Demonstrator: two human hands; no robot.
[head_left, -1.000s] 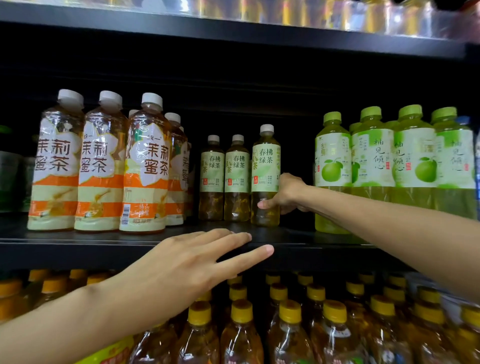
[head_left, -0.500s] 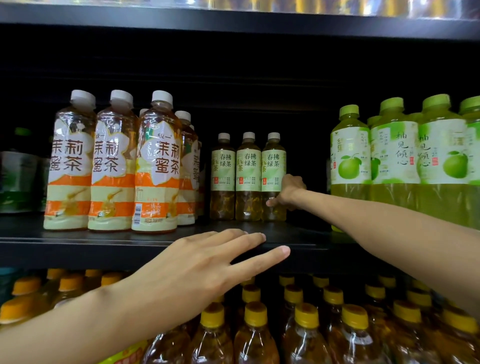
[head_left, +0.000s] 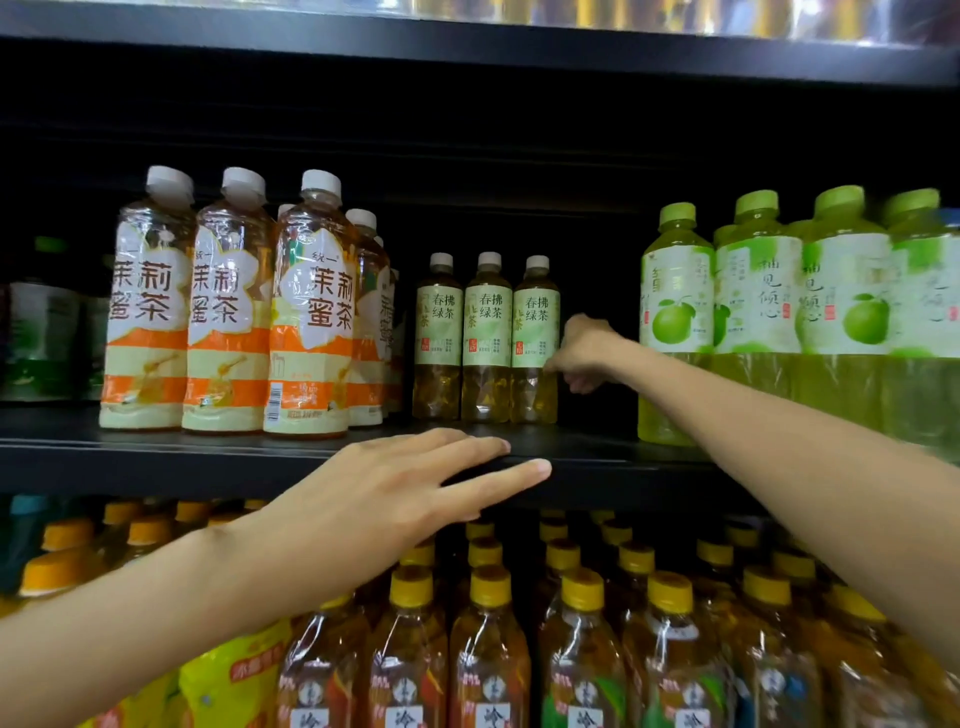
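Observation:
Three small green-tea bottles with pale green labels stand in a row deep on the middle shelf (head_left: 597, 447). My right hand (head_left: 587, 353) reaches in beside the rightmost small bottle (head_left: 535, 338). Its fingers are curled, and one fingertip touches the bottle's right side just below the label. The hand does not wrap the bottle. My left hand (head_left: 395, 499) is stretched flat in front of the shelf's front edge, fingers straight and spread, holding nothing.
Tall jasmine honey tea bottles (head_left: 311, 312) with white caps stand at the shelf's left. Large green pomelo drink bottles (head_left: 675, 322) stand at the right, close to my right forearm. Yellow-capped tea bottles (head_left: 488, 649) fill the shelf below. Another shelf runs overhead.
My right hand pushed the rightmost small bottle back into line with the other two and let go of its grip, now only touching its side. My left hand stayed put.

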